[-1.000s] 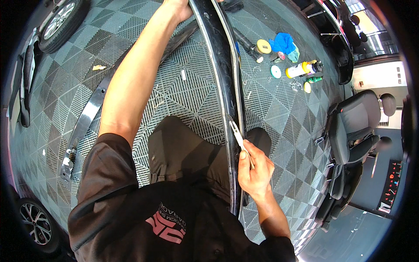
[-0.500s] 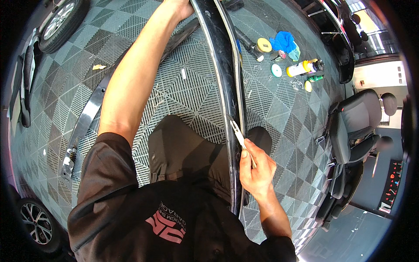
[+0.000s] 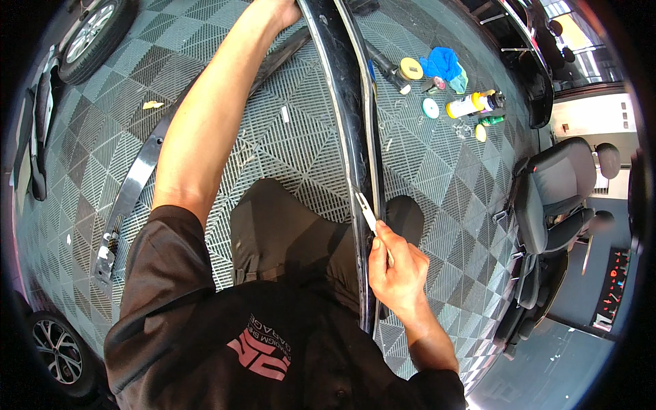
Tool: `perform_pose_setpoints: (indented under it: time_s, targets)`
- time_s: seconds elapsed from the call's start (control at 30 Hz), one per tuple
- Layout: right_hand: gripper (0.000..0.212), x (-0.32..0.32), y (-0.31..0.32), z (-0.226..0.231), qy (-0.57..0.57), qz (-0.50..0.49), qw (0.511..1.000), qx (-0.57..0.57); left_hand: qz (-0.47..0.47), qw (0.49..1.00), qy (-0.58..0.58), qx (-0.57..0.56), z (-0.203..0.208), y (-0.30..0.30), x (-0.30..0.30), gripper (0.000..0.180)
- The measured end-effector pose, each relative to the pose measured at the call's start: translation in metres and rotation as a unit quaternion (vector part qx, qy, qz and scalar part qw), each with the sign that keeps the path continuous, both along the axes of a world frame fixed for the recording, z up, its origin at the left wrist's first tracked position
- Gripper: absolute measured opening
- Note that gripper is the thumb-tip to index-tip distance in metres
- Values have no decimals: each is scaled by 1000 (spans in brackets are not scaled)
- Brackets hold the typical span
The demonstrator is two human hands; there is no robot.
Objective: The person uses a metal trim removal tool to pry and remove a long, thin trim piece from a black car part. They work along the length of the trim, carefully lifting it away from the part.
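A long, curved, glossy black car trim panel with pale edges stretches from the top of the view down between my legs to my body. My left hand grips its far end at the left edge; the fingers are mostly out of sight behind it and past the frame. In my right hand, closed with the thumb along the handle, is a slim white utility knife. Its metal tip touches or nearly touches the panel's left edge, close above my lap.
Another curved black strip lies on the grey tiled floor at left. A polisher, blue cloth, white-and-yellow bottle and round pads sit at far right. Car seats stand right; wheels are at left.
My right hand and the knife have shifted slightly down and left along the panel's edge, toward my body. My left hand stays at the far end.
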State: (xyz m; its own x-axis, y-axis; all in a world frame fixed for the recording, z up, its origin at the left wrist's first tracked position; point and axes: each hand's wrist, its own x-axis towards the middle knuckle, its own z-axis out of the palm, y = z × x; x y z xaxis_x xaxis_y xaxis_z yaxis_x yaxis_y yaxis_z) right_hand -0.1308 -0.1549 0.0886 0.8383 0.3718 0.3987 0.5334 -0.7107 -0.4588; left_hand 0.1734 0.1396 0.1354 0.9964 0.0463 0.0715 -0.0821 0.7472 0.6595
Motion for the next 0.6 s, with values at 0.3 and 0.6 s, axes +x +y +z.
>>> perform_pose_setpoints:
  time_s: [0.3,0.6]
  targets:
    - [26,-9,-5,-5,-5,0,1000,-11,-3,1000,5,-16,-3,2,0,88]
    - [25,-16,-7,-8,-7,-4,1000,-2,-9,1000,-1,-8,-1,3,-2,88]
